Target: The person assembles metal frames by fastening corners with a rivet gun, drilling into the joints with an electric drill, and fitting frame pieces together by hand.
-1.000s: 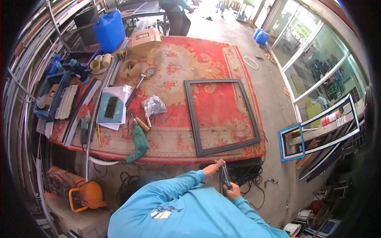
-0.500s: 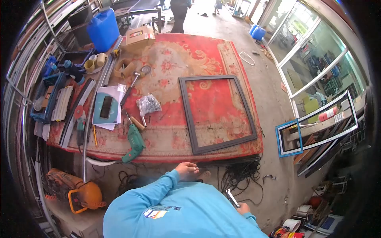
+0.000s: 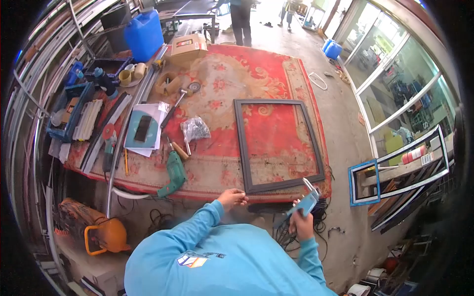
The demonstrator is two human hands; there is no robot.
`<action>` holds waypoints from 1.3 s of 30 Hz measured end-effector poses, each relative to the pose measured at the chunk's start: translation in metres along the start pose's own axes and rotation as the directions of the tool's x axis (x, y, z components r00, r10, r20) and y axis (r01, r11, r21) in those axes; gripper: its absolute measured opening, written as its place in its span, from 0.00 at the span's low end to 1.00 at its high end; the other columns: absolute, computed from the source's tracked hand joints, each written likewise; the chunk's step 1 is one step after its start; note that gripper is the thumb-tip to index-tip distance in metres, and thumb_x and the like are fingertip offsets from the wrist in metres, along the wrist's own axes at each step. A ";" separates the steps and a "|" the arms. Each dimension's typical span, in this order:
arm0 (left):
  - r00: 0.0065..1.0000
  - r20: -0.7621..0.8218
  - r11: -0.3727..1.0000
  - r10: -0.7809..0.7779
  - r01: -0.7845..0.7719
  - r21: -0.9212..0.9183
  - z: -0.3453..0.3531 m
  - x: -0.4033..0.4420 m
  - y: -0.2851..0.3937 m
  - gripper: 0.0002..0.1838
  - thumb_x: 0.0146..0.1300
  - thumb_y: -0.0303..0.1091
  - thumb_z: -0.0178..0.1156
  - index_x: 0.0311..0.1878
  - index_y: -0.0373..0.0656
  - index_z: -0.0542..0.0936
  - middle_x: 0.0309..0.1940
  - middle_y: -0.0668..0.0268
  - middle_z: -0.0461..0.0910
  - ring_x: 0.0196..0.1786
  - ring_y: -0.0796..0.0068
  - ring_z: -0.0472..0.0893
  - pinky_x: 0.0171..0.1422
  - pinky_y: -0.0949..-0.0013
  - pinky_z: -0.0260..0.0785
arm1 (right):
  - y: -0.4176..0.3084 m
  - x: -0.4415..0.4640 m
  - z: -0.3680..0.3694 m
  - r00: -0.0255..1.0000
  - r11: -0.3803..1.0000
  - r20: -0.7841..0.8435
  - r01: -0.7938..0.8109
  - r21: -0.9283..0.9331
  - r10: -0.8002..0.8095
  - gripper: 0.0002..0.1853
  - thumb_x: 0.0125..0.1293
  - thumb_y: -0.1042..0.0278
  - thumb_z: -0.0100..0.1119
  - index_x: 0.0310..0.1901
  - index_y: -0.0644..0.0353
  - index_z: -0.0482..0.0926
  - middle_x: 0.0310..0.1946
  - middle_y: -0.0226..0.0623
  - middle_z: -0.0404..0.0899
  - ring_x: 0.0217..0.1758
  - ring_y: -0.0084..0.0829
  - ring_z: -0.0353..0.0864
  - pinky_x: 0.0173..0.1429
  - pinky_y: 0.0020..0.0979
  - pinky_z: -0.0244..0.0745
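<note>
My right hand [image 3: 302,224] is wrapped round the handle of a metal hand tool [image 3: 309,200], which looks like pliers or a clamp and points up beside the table's front edge. My left hand [image 3: 233,199] is closed in a pinch just off the same edge; anything between its fingertips is too small to make out. In front of both hands a dark grey rectangular frame [image 3: 245,170] lies flat on the red patterned carpet [image 3: 217,170] covering the table. A green drill [image 3: 175,173] rests to the left, near a clear bag of small parts [image 3: 195,129].
A hammer [image 3: 174,108], papers with a phone [image 3: 143,129], a grinder [image 3: 108,148] and a cardboard box [image 3: 189,48] are on the table. An orange machine [image 3: 111,239] stands at lower left. Frames [image 3: 365,197] lean at right. A person [image 3: 241,22] stands beyond the table.
My right hand has lifted the tool from low by my body to the table's edge. My left hand has moved left from the tool, and the two are now apart.
</note>
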State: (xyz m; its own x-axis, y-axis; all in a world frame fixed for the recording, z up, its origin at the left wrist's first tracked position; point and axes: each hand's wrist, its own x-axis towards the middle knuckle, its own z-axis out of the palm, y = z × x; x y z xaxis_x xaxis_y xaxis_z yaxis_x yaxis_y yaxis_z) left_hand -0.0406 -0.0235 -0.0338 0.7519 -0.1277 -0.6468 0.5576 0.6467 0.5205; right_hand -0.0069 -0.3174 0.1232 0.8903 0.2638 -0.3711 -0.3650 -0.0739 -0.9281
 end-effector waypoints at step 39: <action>0.922 -0.218 0.839 0.320 -0.382 -0.387 0.042 -0.014 0.027 0.10 0.69 0.43 0.61 0.42 0.46 0.79 0.37 0.62 0.85 0.39 0.64 0.85 0.38 0.54 0.83 | 0.049 0.041 0.068 0.913 0.827 0.408 0.248 -0.505 -0.024 0.27 0.63 0.77 0.56 0.65 0.56 0.72 0.46 0.50 0.82 0.49 0.38 0.83 0.54 0.34 0.75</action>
State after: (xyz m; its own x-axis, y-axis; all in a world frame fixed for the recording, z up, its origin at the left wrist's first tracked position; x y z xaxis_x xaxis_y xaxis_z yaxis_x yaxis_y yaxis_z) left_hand -0.0213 -0.0359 0.0123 0.7949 0.2530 -0.5515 0.0444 0.8822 0.4687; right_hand -0.0069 -0.2447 0.0646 0.7105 0.6348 -0.3038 0.0564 -0.4816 -0.8746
